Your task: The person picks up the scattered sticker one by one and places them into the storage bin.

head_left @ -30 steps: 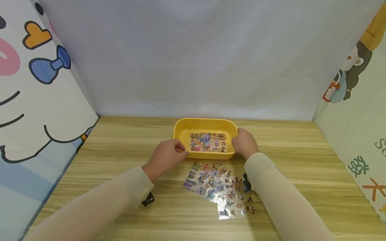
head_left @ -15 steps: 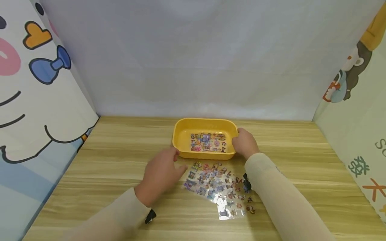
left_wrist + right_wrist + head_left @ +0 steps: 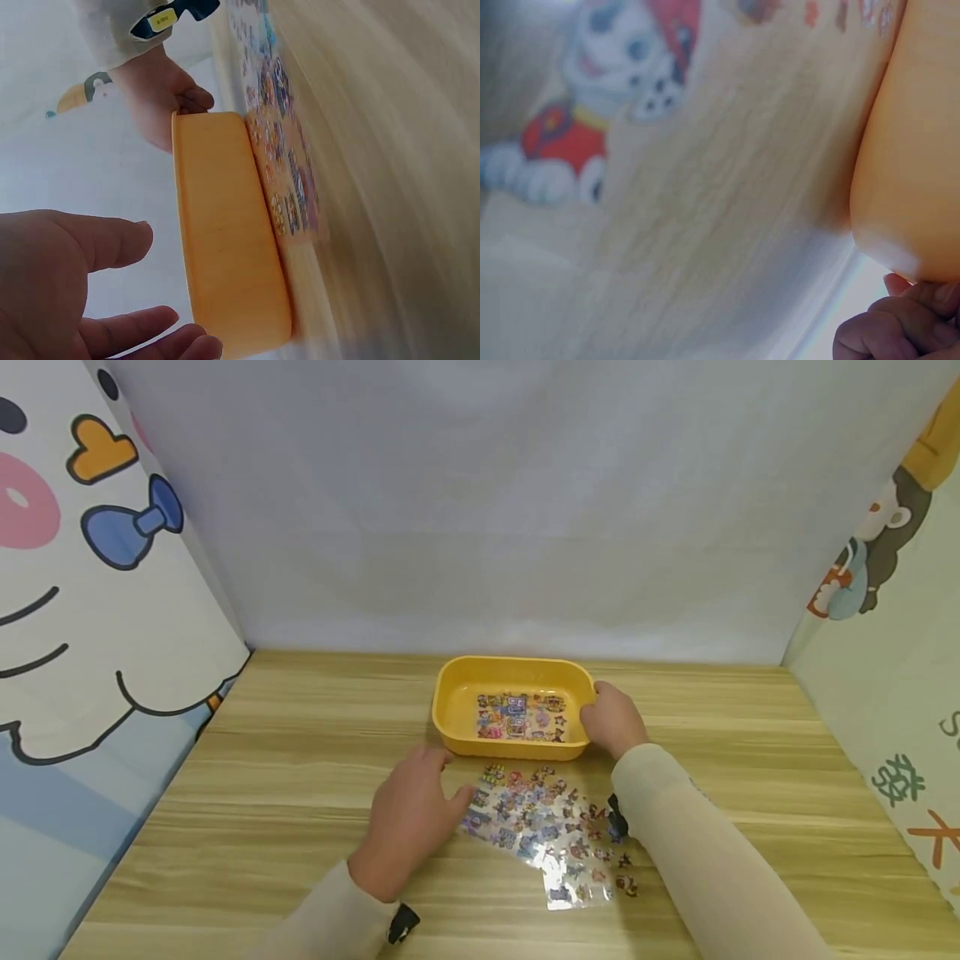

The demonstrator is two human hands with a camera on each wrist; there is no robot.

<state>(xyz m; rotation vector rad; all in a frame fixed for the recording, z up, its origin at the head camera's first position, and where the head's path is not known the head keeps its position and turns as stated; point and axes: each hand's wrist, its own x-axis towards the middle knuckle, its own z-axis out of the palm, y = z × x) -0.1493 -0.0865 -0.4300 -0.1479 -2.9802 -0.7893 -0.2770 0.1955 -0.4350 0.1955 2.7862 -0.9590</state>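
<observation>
A yellow plastic basin (image 3: 450,746) stands on the table near the back wall. My right hand (image 3: 615,720) grips its right end, fingers curled at the rim; the right wrist view shows those curled fingers (image 3: 900,322) under the basin's corner. On the basin's floor lies a clear sticker sheet (image 3: 521,717) printed with small cartoon figures. More clear cartoon stickers (image 3: 551,827) are spread on the table just in front, shiny and partly overlapping. My left hand (image 3: 411,814) hovers off the basin's front left corner, thumb and fingers apart and holding nothing, with the thumb near the stickers' left edge.
The wood-grain table (image 3: 300,777) reaches back to a pale cloth wall (image 3: 480,527). Cartoon-printed panels flank it: a white figure (image 3: 142,635) on the left and a green-tinted sheet (image 3: 885,693) on the right. Black straps (image 3: 403,923) show at both wrists.
My left hand has left the basin's front left rim, moving toward me with its fingers spreading. My right hand keeps its hold, and the basin and stickers stay in place.
</observation>
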